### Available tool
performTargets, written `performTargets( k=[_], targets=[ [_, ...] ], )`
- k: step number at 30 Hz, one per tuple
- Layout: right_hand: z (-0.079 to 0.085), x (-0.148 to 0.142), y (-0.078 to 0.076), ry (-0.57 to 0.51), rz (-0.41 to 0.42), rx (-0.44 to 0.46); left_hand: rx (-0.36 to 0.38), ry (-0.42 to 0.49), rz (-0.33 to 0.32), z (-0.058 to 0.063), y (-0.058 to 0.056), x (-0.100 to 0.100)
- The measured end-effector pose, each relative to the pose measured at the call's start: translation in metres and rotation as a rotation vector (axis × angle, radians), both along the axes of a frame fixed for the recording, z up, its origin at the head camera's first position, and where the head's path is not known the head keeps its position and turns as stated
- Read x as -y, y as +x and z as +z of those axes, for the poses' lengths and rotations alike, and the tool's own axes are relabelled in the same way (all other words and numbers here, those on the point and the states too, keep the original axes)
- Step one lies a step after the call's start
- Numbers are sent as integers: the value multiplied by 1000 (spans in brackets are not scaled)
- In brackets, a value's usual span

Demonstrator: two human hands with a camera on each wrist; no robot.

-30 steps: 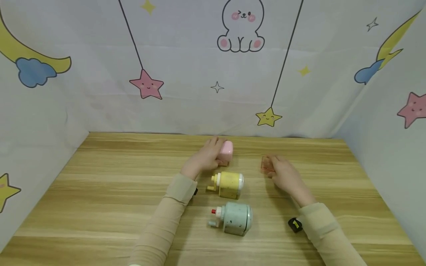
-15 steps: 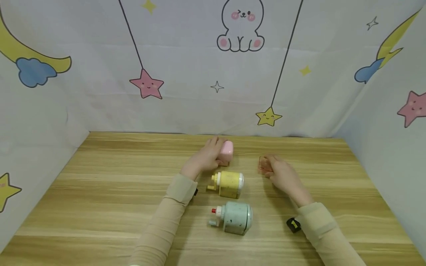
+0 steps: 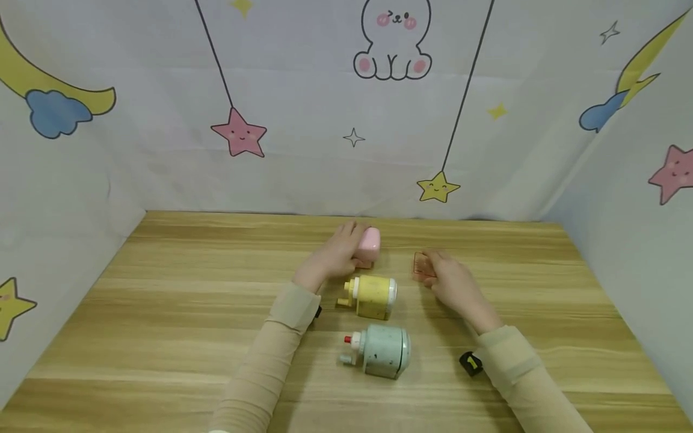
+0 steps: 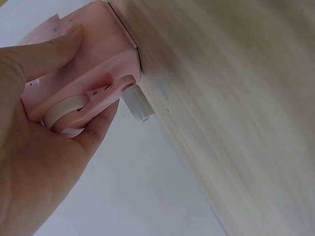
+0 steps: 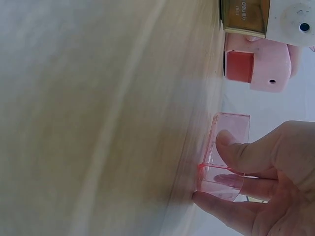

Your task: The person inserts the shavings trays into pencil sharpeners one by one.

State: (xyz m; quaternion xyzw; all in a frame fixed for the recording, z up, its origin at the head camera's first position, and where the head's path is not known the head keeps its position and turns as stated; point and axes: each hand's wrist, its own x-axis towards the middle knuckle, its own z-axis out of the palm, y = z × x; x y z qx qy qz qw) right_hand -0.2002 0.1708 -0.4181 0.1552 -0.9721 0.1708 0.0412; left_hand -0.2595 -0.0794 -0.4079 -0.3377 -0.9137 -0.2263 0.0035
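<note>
Left hand (image 3: 331,255) grips pink crank sharpener (image 3: 370,243). Right hand (image 3: 457,285), well apart, pinches clear pink tray (image 5: 234,128) at its fingertips. Yellow sharpener (image 3: 375,297), green sharpener (image 3: 385,350) on worktop (image 3: 178,337), nearer than both hands.

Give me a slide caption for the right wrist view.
Right hand holding a see-through pink tray near the tabletop, apart from the pink pencil sharpener.

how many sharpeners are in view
3: the pink one gripped by the left hand, the yellow one nearer the person, and the green one nearest.
</note>
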Motion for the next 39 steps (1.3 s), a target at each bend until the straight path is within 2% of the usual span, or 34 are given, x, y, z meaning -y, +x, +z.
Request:
performTargets(
  k=[14,39],
  targets=[
    [3,7,-2,-7,4,56,-25,-1,-16,0,0,0],
    [6,15,-2,-13,38,22,-39,-5,-29,0,1,-1]
  ],
)
